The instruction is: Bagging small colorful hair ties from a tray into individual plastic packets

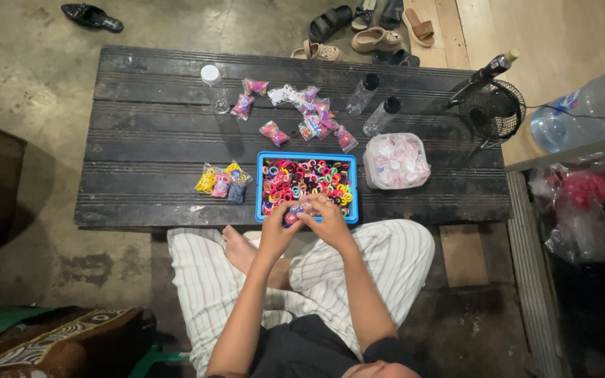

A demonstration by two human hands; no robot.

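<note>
Both hands met at the near edge of the blue tray (259,183) of mixed-colour hair ties, at six o'clock on the black slatted table (148,105). The left hand (276,231) and the right hand (327,220) were pinched together around a small clear packet (295,212) with ties inside, fingers closed on it. It looked like the filling or sealing step for one packet. Finished little packets (309,112) lay scattered at twelve o'clock beyond the tray, and a fuller bag of yellow and blue ties (223,182) sat just beside the tray at nine o'clock. At three o'clock stood a clear lidded tub (395,161). Next, by my reading, the packet needed closing without spilling, then setting among the others.
</note>
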